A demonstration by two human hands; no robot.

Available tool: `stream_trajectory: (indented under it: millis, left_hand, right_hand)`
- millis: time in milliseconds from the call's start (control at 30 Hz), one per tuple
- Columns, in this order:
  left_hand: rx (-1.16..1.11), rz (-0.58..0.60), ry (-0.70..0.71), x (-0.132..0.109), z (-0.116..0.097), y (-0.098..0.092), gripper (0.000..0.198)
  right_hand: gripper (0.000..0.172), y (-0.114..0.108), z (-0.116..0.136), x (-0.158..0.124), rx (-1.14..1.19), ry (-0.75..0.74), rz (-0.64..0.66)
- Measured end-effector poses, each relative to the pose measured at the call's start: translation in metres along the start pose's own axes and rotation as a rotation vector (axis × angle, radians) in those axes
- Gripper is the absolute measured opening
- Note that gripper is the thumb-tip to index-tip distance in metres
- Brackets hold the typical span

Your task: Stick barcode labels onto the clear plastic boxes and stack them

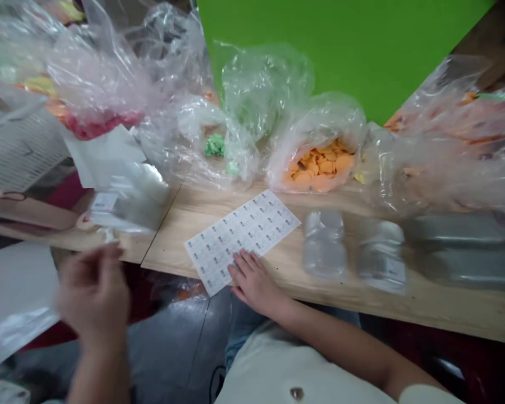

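My left hand (93, 294), blurred, is raised at the left near the table's front edge, its thumb and fingertips pinched together. A small pale thing (109, 235) shows at the fingertips, too blurred to name. My right hand (255, 282) lies flat with fingers out on the lower edge of a white sheet of printed labels (242, 235). The sheet lies slanted on the wooden table (446, 314), one corner over its front edge. Right of it stand a clear plastic container (325, 244) and another clear container (382, 255) bearing a white label.
Behind the sheet are a clear bag of orange pieces (322, 165) and one with green pieces (214, 145). A stack of clear packets (130, 197) lies left. More bags crowd both sides before a green panel (340, 45). Long clear packs (467, 249) lie right.
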State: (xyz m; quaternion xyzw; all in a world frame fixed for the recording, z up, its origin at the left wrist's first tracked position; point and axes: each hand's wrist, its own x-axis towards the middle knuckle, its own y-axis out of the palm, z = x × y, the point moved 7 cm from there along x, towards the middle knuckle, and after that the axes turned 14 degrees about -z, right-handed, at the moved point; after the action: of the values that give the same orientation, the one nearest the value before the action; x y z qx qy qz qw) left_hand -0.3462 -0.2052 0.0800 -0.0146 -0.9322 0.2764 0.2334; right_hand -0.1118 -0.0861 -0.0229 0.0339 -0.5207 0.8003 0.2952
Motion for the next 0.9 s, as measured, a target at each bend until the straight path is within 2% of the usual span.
stream_trajectory:
  millis: [33,100,133,200,233,300,367,467,533,600,700,767,833,900]
  left_hand:
    - [-0.006,0.063,-0.149,-0.040,0.016,-0.001,0.044]
    - [-0.106,0.292,-0.612,-0.121,0.049,0.015,0.045]
    - [-0.186,0.431,-0.830,-0.159,0.058,0.027,0.043]
    - [-0.354,0.620,-1.079,-0.207,0.058,0.046,0.039]
    - [-0.407,0.679,-1.140,-0.218,0.055,0.052,0.038]
    - [-0.444,0.691,-1.180,-0.223,0.052,0.059,0.034]
    - [-0.441,0.623,-1.188,-0.218,0.051,0.063,0.024]
    - [-0.469,0.559,-1.193,-0.215,0.046,0.073,0.015]
    - [-0.513,0.551,-1.207,-0.219,0.040,0.080,0.012]
    - [-0.534,0.550,-1.226,-0.225,0.035,0.084,0.011]
    - [-0.521,0.598,-1.202,-0.232,0.024,0.081,0.011]
    - [-0.512,0.648,-1.167,-0.234,0.015,0.076,0.013]
    - [-0.518,0.665,-1.143,-0.235,0.008,0.072,0.015]
    - [-0.530,0.668,-1.123,-0.234,0.004,0.070,0.015]
  right_hand:
    - [0.045,-0.001,0.000,-0.002,0.004,-0.008,-0.002]
    - [0.039,0.000,0.001,-0.005,0.024,-0.038,0.004]
    - [0.037,0.000,0.002,-0.006,0.035,-0.054,0.014]
    - [0.034,-0.004,0.005,-0.007,0.048,-0.086,0.038]
    - [0.034,-0.010,0.006,-0.008,0.048,-0.102,0.041]
    - [0.036,-0.034,0.008,-0.011,0.038,-0.131,0.011]
    - [0.036,-0.073,0.003,-0.015,0.004,-0.097,-0.109]
    - [0.034,-0.143,-0.031,-0.034,-0.153,0.187,-0.435]
    - [0.034,-0.172,-0.061,-0.052,-0.303,0.418,-0.557]
    - [0.038,-0.176,-0.085,-0.064,-0.391,0.554,-0.515]
    - [0.043,-0.164,-0.102,-0.067,-0.376,0.594,-0.408]
    - [0.045,-0.158,-0.097,-0.064,-0.360,0.580,-0.410]
    - [0.045,-0.157,-0.081,-0.058,-0.349,0.530,-0.474]
    - [0.037,-0.150,-0.057,-0.048,-0.256,0.397,-0.507]
